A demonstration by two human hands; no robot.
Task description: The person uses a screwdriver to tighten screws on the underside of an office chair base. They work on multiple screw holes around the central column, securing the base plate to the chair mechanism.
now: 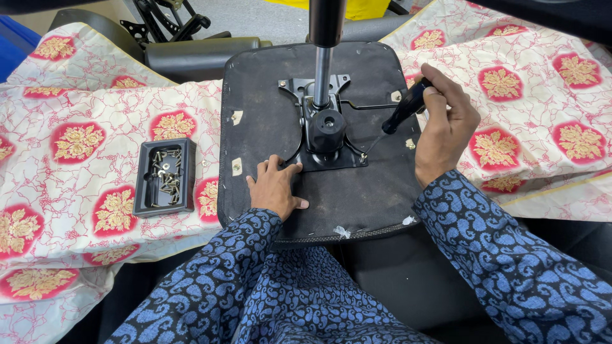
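An upturned black chair seat (pixel 376 191) lies in front of me with a black metal mechanism plate (pixel 325 130) bolted at its middle and a gas-lift column (pixel 323 57) rising from it. My right hand (pixel 446 127) grips a black-handled screwdriver (pixel 405 108), its tip resting on a screw at the plate's near right corner (pixel 363 156). My left hand (pixel 275 188) presses flat on the seat just beside the plate's near left corner, fingers spread, holding nothing.
A black rectangular tray (pixel 164 177) with several loose screws sits on the patterned cream-and-red cloth (pixel 83 140) to the left. Black chair parts (pixel 191 54) and a metal frame (pixel 159 19) lie behind the seat. More cloth covers the right side.
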